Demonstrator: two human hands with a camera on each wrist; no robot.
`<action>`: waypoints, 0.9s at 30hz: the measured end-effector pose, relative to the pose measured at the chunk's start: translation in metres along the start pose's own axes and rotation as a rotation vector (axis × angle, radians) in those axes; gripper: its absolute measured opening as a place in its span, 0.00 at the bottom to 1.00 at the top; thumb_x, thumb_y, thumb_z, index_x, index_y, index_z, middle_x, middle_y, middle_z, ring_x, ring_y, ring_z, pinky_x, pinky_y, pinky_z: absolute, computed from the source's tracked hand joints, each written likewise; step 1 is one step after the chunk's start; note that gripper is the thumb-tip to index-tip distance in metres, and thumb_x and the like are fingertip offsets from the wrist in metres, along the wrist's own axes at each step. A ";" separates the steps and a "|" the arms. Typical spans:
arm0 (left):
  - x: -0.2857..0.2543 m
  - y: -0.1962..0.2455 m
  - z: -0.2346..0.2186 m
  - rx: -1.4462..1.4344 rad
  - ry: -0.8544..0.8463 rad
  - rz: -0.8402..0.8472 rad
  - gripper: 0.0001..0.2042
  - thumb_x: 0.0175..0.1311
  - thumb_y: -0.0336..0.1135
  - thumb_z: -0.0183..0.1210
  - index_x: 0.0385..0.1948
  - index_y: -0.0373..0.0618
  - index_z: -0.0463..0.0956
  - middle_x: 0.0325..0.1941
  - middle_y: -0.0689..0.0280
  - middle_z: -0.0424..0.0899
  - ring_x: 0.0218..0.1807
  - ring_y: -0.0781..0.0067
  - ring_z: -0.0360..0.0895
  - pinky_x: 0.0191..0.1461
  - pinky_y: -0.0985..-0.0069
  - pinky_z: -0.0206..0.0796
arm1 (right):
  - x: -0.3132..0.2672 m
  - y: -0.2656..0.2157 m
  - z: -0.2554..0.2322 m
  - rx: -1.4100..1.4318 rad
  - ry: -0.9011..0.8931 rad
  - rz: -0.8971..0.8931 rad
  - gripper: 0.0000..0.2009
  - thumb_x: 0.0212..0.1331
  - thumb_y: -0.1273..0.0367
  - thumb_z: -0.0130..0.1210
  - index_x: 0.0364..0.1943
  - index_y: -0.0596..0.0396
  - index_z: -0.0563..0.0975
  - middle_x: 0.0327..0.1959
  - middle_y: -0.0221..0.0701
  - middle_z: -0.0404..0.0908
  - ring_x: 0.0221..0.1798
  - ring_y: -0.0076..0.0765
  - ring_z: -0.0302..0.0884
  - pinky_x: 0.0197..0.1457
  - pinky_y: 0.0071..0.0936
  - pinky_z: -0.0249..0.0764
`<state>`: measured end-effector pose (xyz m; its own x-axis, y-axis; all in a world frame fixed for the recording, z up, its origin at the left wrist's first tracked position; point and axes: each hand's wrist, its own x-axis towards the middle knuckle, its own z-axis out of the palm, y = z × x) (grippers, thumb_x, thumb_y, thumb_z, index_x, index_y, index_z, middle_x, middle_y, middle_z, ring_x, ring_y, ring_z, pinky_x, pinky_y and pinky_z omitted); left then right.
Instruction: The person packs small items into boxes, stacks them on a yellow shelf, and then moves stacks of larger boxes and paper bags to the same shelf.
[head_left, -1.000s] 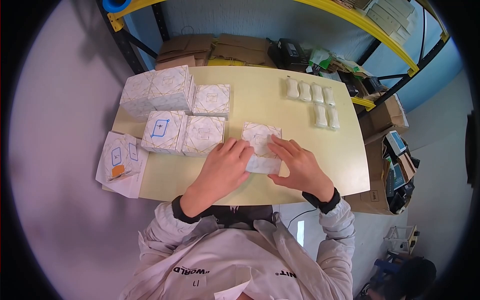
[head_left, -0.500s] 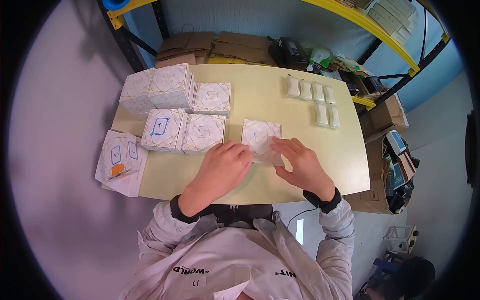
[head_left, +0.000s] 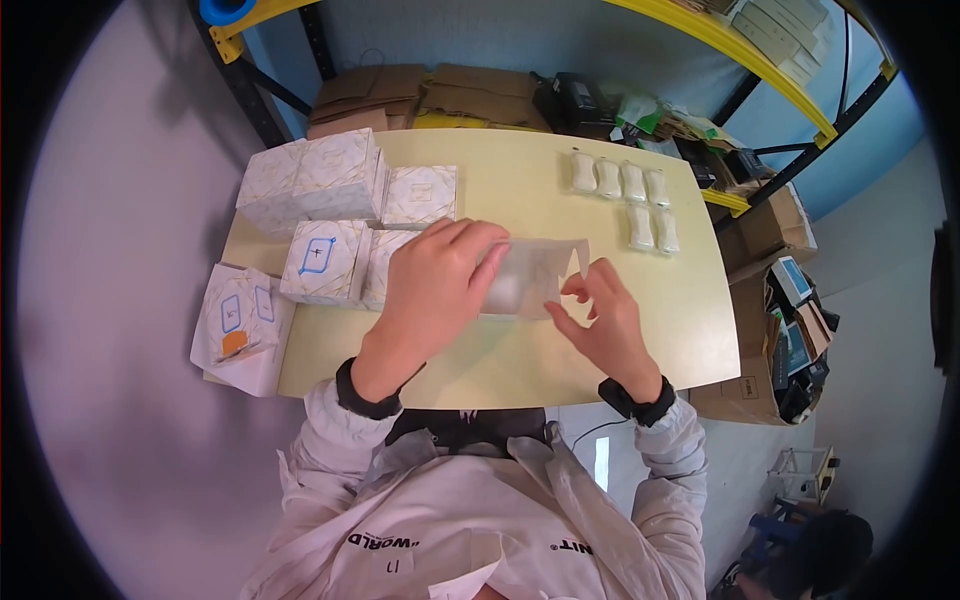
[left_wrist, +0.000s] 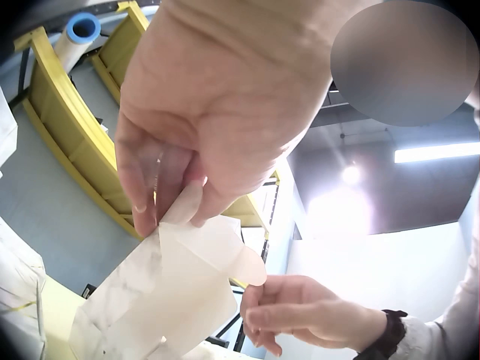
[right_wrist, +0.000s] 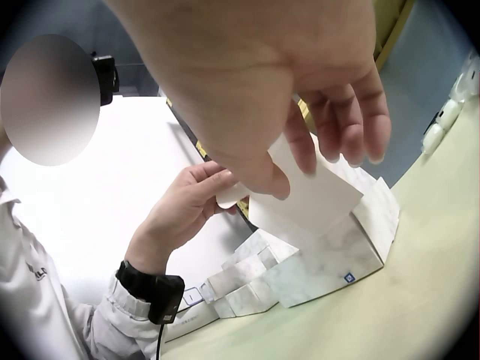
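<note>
Head view: up comes the lid (head_left: pixel 545 258) of the marbled box (head_left: pixel 500 317) on the table (head_left: pixel 690 340), flat a moment ago, apparently opening its inside. Left wrist: the left hand (left_wrist: pixel 217 97) pinches a tab (left_wrist: pixel 184 207). Right wrist: the right hand's (right_wrist: pixel 277 90) fingers curve loosely, grasping nothing, by a white flap (right_wrist: pixel 307 210).

My head view looks forward and down at the table (head_left: pixel 688 320) from above, while my wrist views sit close, one facing up past my left hand (left_wrist: pixel 221 105) toward the yellow shelf (left_wrist: pixel 67 127) and ceiling light (left_wrist: pixel 439 151), the other past my right hand (right_wrist: pixel 292 86) across the table, all three sharing the marbled box (right_wrist: pixel 330 262) between them.
</note>
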<state>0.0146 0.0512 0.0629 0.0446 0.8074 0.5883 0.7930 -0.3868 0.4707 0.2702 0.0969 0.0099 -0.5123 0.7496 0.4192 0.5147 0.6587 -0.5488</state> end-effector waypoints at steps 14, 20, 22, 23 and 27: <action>0.033 -0.037 0.037 -0.382 0.027 -0.269 0.12 0.74 0.33 0.65 0.52 0.34 0.83 0.48 0.56 0.92 0.33 0.65 0.88 0.39 0.70 0.79 | -0.003 0.013 0.007 -0.130 -0.232 -0.256 0.10 0.57 0.72 0.73 0.39 0.59 0.83 0.48 0.33 0.83 0.50 0.44 0.82 0.50 0.37 0.83; 0.037 -0.035 0.036 -0.381 -0.105 -0.373 0.13 0.77 0.37 0.63 0.49 0.35 0.83 0.41 0.55 0.91 0.32 0.64 0.88 0.39 0.69 0.78 | 0.001 0.017 0.006 -0.166 -0.326 -0.278 0.07 0.59 0.74 0.69 0.38 0.59 0.81 0.45 0.32 0.82 0.47 0.45 0.79 0.50 0.39 0.82; 0.038 -0.040 0.038 -0.398 -0.119 -0.389 0.13 0.78 0.39 0.62 0.48 0.35 0.83 0.37 0.55 0.91 0.31 0.64 0.88 0.39 0.69 0.77 | 0.002 0.018 0.006 -0.162 -0.338 -0.285 0.09 0.58 0.74 0.70 0.40 0.58 0.83 0.49 0.32 0.84 0.50 0.44 0.81 0.51 0.37 0.83; 0.039 -0.042 0.039 -0.413 -0.132 -0.407 0.14 0.79 0.41 0.61 0.46 0.35 0.83 0.33 0.55 0.90 0.30 0.64 0.87 0.38 0.68 0.77 | 0.003 0.018 0.003 -0.162 -0.338 -0.284 0.09 0.58 0.74 0.70 0.40 0.58 0.83 0.49 0.32 0.84 0.50 0.44 0.81 0.51 0.37 0.83; 0.038 -0.045 0.041 -0.446 -0.103 -0.400 0.15 0.80 0.41 0.61 0.44 0.35 0.82 0.28 0.56 0.89 0.29 0.64 0.87 0.38 0.68 0.77 | 0.011 0.010 -0.022 -0.011 -0.237 -0.234 0.10 0.59 0.71 0.71 0.44 0.53 0.85 0.57 0.32 0.86 0.50 0.44 0.86 0.49 0.38 0.84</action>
<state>0.0053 0.1179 0.0367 -0.1277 0.9591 0.2528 0.4308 -0.1759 0.8851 0.2853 0.1134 0.0248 -0.7624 0.5428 0.3523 0.3708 0.8126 -0.4496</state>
